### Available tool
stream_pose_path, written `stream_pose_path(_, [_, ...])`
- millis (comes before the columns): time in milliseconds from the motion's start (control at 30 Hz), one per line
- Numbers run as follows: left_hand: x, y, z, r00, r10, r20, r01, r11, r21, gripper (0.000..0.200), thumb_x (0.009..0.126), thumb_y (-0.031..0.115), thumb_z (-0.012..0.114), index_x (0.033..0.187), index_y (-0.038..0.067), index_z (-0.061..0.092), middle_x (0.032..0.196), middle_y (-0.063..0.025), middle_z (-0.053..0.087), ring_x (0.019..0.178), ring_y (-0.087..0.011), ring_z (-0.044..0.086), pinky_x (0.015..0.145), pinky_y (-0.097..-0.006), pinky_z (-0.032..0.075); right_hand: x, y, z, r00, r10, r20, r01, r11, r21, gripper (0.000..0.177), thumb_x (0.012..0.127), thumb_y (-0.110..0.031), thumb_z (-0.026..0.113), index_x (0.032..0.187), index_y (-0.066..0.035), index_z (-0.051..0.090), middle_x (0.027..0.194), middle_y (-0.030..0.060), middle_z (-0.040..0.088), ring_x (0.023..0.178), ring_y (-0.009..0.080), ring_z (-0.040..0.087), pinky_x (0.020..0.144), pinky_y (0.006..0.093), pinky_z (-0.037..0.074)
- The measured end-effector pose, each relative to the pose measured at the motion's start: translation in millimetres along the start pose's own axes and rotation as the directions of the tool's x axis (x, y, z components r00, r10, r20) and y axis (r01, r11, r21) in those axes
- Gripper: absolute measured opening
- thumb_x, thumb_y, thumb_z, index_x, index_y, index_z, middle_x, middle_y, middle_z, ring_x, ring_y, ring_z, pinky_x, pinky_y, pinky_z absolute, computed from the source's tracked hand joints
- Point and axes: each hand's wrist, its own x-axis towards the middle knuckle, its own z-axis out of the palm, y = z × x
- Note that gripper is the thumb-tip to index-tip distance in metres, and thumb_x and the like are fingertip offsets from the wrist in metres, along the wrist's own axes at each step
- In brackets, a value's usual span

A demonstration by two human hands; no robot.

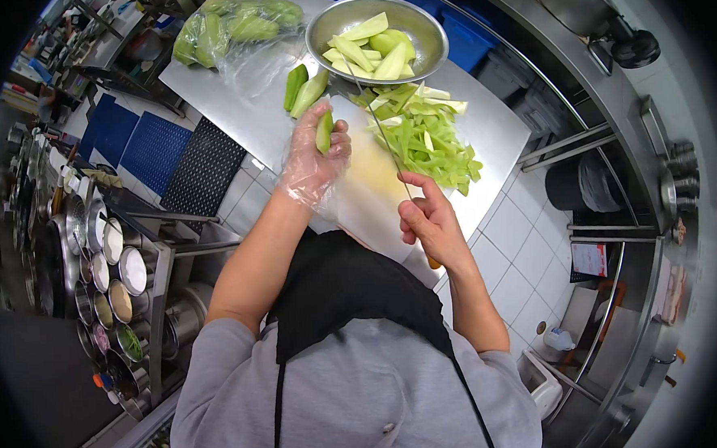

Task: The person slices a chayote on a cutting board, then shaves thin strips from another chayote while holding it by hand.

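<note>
My left hand (316, 151), in a clear plastic glove, is closed around a green vegetable piece (324, 133). Bare, my right hand (429, 218) grips a long knife (379, 125) whose thin blade points up toward the bowl. Two green pieces (309, 93) lie just beyond my left hand. A steel bowl (438, 43) holds pale peeled pieces (370, 53). Green peelings (431, 139) are heaped to the right of the blade. Beneath my hands is a pale cutting board (364, 175).
A plastic bag of green vegetables (239, 27) rests at the table's far left. The steel table's (504, 135) right edge borders the tiled floor. Containers with ingredients (119, 301) stand on the left, a black bin (571, 184) on the right.
</note>
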Motion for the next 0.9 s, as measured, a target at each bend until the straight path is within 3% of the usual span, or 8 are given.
stream_pose_path(67, [-2.6,-1.9,0.2,0.997,-0.057,0.06,0.061,0.996,-0.071,0.022,0.094,0.028,0.072,0.104,0.016,0.057,0.08,-0.0033,0.054,0.059,-0.0126,0.046,0.05,-0.0252,0.039,-0.6,-10.0,4.0,1.0,0.014,0.02,-0.015,1.0,0.016,0.061,0.097,-0.04,0.071,0.142,-0.006,0.048,0.073,0.0045,0.062,0.061,0.0099,0.054,0.054,0.0253,0.044])
stream_pose_path(167, [-16.0,-18.7,5.2,0.977,0.186,0.109,-0.197,0.975,0.104,0.037,0.096,0.038,0.072,0.114,0.009,0.059,0.089,-0.0095,0.055,0.062,-0.0115,0.049,0.049,-0.0218,0.04,0.9,-2.4,14.4,0.975,-0.22,-0.04,0.194,0.92,-0.34,0.065,0.095,-0.04,0.074,0.142,-0.005,0.047,0.077,0.0105,0.065,0.061,0.0171,0.059,0.058,0.031,0.048])
stream_pose_path(200, [-11.3,-24.4,12.1,0.974,0.226,0.03,-0.228,0.966,0.122,0.038,0.099,0.041,0.068,0.119,0.009,0.058,0.09,-0.0079,0.055,0.063,-0.011,0.05,0.051,-0.0226,0.043,-1.5,-4.3,17.6,0.959,-0.283,-0.031,0.24,0.86,-0.45,0.073,0.092,-0.045,0.076,0.144,-0.005,0.045,0.083,0.0164,0.068,0.064,0.0263,0.065,0.061,0.0387,0.052])
stream_pose_path(300, [-25.1,-23.0,23.7,0.987,0.091,0.136,-0.106,0.988,0.108,0.034,0.106,0.038,0.058,0.126,0.01,0.055,0.091,-0.0067,0.053,0.067,-0.0121,0.051,0.053,-0.0226,0.045,-6.4,-8.9,32.0,0.9,-0.436,-0.017,0.33,0.705,-0.628,0.082,0.088,-0.053,0.075,0.146,-0.004,0.044,0.087,0.019,0.07,0.067,0.0317,0.068,0.064,0.0419,0.055])
stream_pose_path(533, [-35.1,-15.6,36.1,0.963,0.009,0.27,-0.025,0.998,0.056,0.037,0.108,0.037,0.052,0.133,0.009,0.055,0.091,-0.01,0.057,0.078,-0.018,0.055,0.064,-0.0282,0.048,-7.8,-7.6,39.7,0.69,-0.722,0.056,0.47,0.388,-0.793,0.094,0.079,-0.064,0.073,0.148,-0.005,0.048,0.077,0.0078,0.06,0.063,0.0235,0.064,0.053,0.0363,0.052])
stream_pose_path(700, [-35.9,-17.2,38.9,0.945,-0.02,0.327,0.025,1.0,-0.009,0.043,0.109,0.042,0.047,0.133,0.007,0.055,0.088,-0.0106,0.056,0.074,-0.0197,0.051,0.061,-0.0298,0.045,-7.9,-5.9,39.8,0.713,-0.699,0.056,0.441,0.385,-0.811,0.095,0.077,-0.068,0.072,0.147,-0.006,0.05,0.075,0.0076,0.057,0.058,0.0237,0.061,0.05,0.038,0.052])
stream_pose_path(833, [-41.1,-18.0,35.2,0.912,-0.072,0.403,0.1,0.994,-0.05,0.046,0.109,0.044,0.045,0.13,0.005,0.055,0.089,-0.011,0.054,0.073,-0.0192,0.049,0.06,-0.0306,0.045,-18.2,-18.9,41.0,0.781,-0.621,0.06,0.374,0.388,-0.843,0.097,0.071,-0.061,0.08,0.144,-0.002,0.052,0.101,0.0136,0.071,0.066,0.025,0.068,0.061,0.0364,0.057])
stream_pose_path(900, [-40.3,-18.4,33.6,0.898,-0.073,0.433,0.108,0.993,-0.057,0.046,0.109,0.043,0.045,0.128,0.003,0.055,0.091,-0.0113,0.054,0.074,-0.0186,0.049,0.061,-0.0305,0.045,-20.3,-24.7,40.8,0.8,-0.597,0.059,0.342,0.372,-0.863,0.096,0.072,-0.061,0.079,0.143,-0.003,0.052,0.096,0.0137,0.071,0.066,0.0258,0.068,0.061,0.0371,0.057])
